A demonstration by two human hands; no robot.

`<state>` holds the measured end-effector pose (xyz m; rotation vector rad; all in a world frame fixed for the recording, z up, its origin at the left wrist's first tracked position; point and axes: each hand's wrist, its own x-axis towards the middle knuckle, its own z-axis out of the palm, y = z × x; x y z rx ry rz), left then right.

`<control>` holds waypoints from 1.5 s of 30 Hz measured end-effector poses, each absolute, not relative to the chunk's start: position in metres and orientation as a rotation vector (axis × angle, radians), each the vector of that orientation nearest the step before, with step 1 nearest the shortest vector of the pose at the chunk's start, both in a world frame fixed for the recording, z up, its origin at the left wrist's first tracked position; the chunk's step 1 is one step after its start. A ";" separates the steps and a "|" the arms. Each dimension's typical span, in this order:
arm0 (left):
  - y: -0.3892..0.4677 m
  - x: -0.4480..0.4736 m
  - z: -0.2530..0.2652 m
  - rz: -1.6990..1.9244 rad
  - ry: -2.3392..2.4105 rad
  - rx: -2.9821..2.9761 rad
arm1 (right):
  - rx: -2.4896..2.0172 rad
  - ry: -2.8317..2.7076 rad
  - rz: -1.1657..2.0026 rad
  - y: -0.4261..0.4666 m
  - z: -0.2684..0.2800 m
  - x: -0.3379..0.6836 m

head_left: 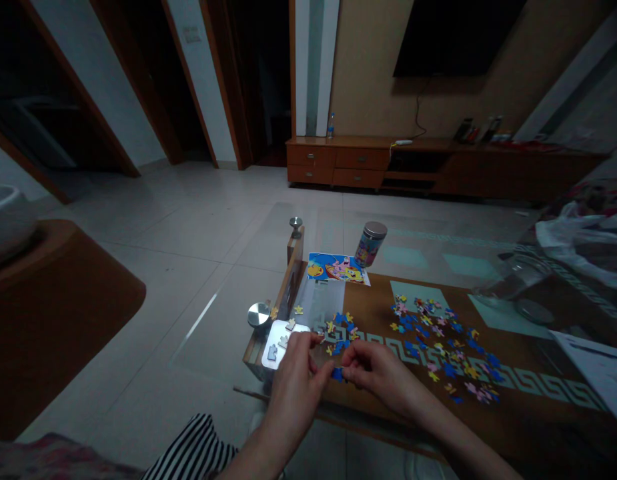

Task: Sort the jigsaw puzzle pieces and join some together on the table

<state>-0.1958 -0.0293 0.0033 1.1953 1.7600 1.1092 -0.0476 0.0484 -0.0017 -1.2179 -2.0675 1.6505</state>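
Observation:
My left hand (297, 373) and my right hand (377, 373) meet over the near left part of a glass-topped table (528, 400). Between their fingertips sits a small blue puzzle piece (337, 375), pinched from both sides. Just beyond the fingers lies a small cluster of blue and yellow pieces (339, 331). A wider scatter of coloured puzzle pieces (445, 347) spreads to the right. Further back lie a colourful reference picture (337, 268) and a round puzzle tin (371, 244) with a metal lid.
A white tray (278, 347) with a few grey pieces sits at the table's left corner beside metal knobs (259, 314). A glass jar (508, 283) and plastic bags (583, 233) lie to the right. A wooden TV cabinet (438, 167) stands beyond the tiled floor.

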 end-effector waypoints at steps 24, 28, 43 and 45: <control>-0.093 -0.159 -0.047 0.501 1.713 2.076 | -1.019 -2.787 0.651 0.060 0.006 -0.123; -0.090 -0.167 -0.024 0.322 1.648 2.047 | -1.006 -2.737 0.687 0.053 0.006 -0.113; -0.085 -0.171 -0.005 0.118 1.627 2.052 | -0.987 -2.684 1.088 0.053 0.009 -0.076; -0.080 -0.176 0.002 0.128 1.654 2.049 | -1.027 -2.690 1.077 0.053 0.008 -0.075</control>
